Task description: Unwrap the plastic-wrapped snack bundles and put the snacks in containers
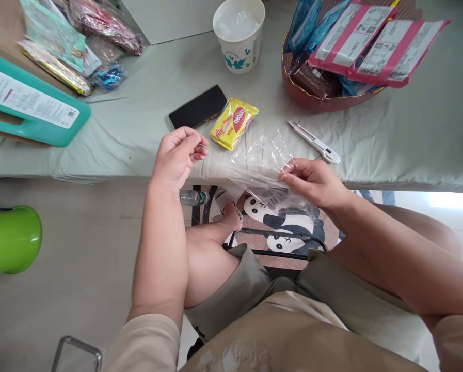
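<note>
My right hand [312,181] pinches a clear plastic bag [262,160] between thumb and fingers; the bag spreads leftward over the table's front edge and partly hangs below it. My left hand [181,155] is raised left of the bag, its fingers curled together in a pinch; anything between the fingertips is too small to make out. Just beyond it lie a black phone [198,107] and a yellow Nabati snack packet [233,124], which touch or overlap slightly. A white utility knife [314,142] rests on the table beyond my right hand.
A red bowl [312,103] full of packaged snacks stands at the back right, beside a paper tub [241,59] with clear plastic inside. Wrapped packets [57,46] and a teal jug [74,121] crowd the left. Below are a green bin [14,240] and a bottle [192,197].
</note>
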Motion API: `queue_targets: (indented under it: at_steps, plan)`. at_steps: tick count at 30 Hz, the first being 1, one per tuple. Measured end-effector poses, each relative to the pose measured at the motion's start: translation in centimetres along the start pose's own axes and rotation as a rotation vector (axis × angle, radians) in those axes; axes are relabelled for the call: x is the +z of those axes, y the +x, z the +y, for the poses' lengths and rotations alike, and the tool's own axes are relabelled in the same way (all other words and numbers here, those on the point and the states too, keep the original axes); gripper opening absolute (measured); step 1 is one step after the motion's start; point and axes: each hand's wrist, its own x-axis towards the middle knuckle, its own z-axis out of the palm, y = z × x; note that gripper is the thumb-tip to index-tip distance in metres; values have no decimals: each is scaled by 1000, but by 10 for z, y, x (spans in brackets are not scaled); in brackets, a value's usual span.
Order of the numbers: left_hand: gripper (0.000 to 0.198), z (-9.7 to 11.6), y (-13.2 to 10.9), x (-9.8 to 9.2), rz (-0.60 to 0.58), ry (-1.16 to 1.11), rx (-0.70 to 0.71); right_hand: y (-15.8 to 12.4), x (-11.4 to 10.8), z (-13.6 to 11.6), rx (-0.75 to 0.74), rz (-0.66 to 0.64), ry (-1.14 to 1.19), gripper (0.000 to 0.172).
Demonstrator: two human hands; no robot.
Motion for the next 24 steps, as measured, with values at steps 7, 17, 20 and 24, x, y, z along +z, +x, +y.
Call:
queue_targets:
  at_steps: [7,17,20,24]
  plan:
    - [37,-5,0,11,-200,128,-141,0,1,2,8,-13,26,32]
    - [68,-18,-13,53,-480,-153,-125,0,7,-2,29,208,395,35]
    - [37,-22,-15,76,-482,-34,-115,2,7,-4,-30,355,370,28]
    - [31,-26,-8,84,-379,-98,60,6,3,-3,-164,539,281,17]
